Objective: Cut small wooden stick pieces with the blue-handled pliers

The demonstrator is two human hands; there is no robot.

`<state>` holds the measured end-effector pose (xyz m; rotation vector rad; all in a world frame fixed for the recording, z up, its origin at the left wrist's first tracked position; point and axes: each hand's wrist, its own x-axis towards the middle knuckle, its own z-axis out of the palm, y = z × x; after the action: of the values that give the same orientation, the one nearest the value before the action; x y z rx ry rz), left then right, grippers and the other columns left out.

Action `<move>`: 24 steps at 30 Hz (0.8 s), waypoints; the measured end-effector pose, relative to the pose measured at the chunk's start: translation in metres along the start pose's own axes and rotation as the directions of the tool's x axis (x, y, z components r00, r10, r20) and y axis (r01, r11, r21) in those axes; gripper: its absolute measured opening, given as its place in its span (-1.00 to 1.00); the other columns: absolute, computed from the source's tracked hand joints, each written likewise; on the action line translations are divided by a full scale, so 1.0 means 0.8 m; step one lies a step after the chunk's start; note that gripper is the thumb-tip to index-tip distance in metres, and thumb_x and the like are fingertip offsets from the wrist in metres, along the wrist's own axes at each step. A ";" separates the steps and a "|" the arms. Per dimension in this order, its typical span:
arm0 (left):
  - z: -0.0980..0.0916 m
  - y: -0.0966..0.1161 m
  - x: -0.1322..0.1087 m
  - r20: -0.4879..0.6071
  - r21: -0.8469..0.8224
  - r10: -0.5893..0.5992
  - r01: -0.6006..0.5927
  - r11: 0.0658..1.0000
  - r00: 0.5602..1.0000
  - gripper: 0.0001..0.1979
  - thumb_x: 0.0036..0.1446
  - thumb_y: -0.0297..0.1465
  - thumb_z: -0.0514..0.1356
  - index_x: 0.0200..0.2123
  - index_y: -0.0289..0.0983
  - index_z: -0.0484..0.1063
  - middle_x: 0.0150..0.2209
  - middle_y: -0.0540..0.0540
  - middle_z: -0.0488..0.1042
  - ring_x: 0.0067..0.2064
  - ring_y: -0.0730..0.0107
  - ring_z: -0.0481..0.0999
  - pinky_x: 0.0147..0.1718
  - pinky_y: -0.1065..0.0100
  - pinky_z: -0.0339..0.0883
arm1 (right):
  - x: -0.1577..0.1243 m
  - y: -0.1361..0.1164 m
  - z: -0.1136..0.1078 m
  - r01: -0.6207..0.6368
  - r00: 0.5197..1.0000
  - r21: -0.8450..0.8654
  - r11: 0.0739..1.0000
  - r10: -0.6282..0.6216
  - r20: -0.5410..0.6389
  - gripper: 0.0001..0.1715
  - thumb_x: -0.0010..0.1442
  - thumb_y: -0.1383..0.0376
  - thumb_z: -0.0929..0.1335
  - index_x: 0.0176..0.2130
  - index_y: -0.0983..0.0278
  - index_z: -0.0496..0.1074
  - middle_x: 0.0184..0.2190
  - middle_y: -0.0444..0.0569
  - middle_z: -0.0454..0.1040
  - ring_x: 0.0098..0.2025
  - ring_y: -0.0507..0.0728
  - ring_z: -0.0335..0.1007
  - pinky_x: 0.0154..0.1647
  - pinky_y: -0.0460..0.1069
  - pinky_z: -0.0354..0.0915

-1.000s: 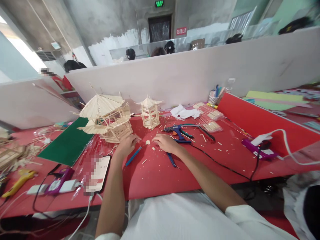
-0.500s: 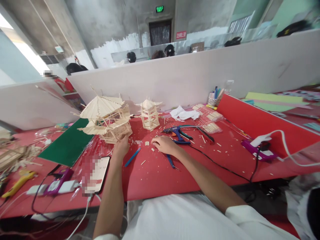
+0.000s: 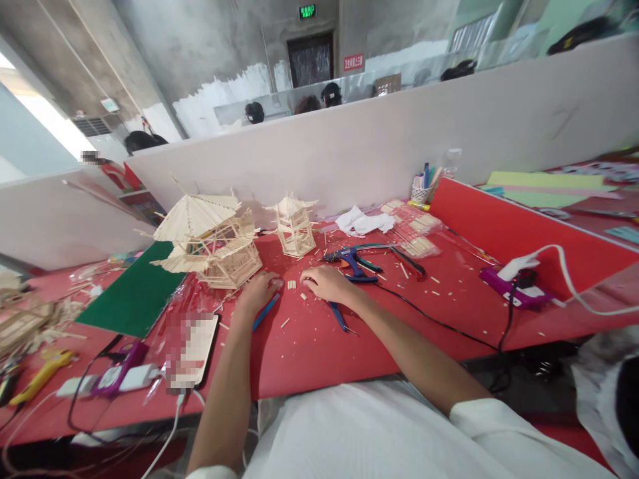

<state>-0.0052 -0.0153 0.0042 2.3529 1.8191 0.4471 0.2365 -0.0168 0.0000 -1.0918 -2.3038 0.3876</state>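
My left hand [image 3: 260,291] rests low over the red table, fingers reaching forward and apart, with nothing visible in it. It partly covers a blue pen-like stick [image 3: 266,311]. Across from it, my right hand [image 3: 324,282] has its fingers bent together toward the tabletop; whether they hold a small piece is hidden. Between both hands lies a little panel of short wooden sticks [image 3: 291,285], with a loose bit [image 3: 303,297] nearby. A large wooden stick pavilion [image 3: 214,243] stands beyond my left hand. Behind the panel stands a smaller stick tower [image 3: 294,229].
Right of my right hand lies a blue glue gun [image 3: 353,261]; blue-handled tweezers [image 3: 340,318] lie below that hand. A phone [image 3: 196,349] and a green board [image 3: 130,293] are at left. Wood scraps dot the red table [image 3: 309,366]. A purple power strip [image 3: 516,291] sits right.
My left hand has left the base of the large pavilion and moved right, down to the table near the small panel. My right hand has stayed about where it was.
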 end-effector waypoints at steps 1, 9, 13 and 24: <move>0.003 0.002 0.002 0.019 0.006 0.027 -0.027 1.000 0.999 -0.75 0.23 -0.32 0.12 -0.13 -0.23 0.55 -0.14 -0.19 0.58 -0.10 0.26 0.54 -0.08 0.36 0.31 | 0.000 0.000 0.000 0.001 1.000 0.000 1.000 -0.001 -0.004 -0.80 0.24 0.36 0.33 -0.25 0.17 0.57 -0.30 -0.02 0.61 -0.26 0.15 0.49 -0.27 -0.05 0.18; -0.009 -0.010 0.001 -0.166 0.173 -0.340 0.367 0.914 0.926 -0.75 0.24 -0.35 0.06 -0.15 -0.27 0.49 -0.18 -0.27 0.57 -0.14 0.13 0.56 -0.18 0.26 0.34 | -0.002 -0.002 -0.003 0.025 1.000 -0.011 1.000 -0.025 0.014 -0.79 0.24 0.38 0.32 -0.26 0.18 0.56 -0.31 -0.02 0.60 -0.26 0.15 0.49 -0.29 -0.05 0.16; -0.023 -0.017 -0.012 -0.192 0.154 -0.439 0.469 0.870 0.878 -0.74 0.19 -0.43 0.06 -0.11 -0.21 0.48 -0.07 -0.27 0.53 -0.10 0.05 0.55 -0.17 0.18 0.35 | -0.002 -0.001 -0.001 0.037 0.999 -0.039 0.999 -0.037 0.007 -0.80 0.25 0.37 0.31 -0.27 0.19 0.54 -0.32 -0.04 0.60 -0.26 0.14 0.48 -0.30 -0.05 0.14; -0.011 0.000 0.028 -0.154 -0.024 -0.217 0.216 0.976 0.964 -0.73 0.21 -0.30 0.14 -0.07 -0.21 0.53 -0.08 -0.16 0.59 0.00 0.17 0.52 0.01 0.25 0.32 | 0.000 -0.001 -0.011 0.012 0.999 -0.109 0.994 -0.006 0.052 -0.79 0.28 0.34 0.29 -0.22 0.20 0.54 -0.25 -0.04 0.61 -0.17 0.13 0.50 -0.23 -0.08 0.17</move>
<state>-0.0028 0.0052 0.0156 2.1341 2.1111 0.6215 0.2414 -0.0172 0.0070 -1.1353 -2.3986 0.2926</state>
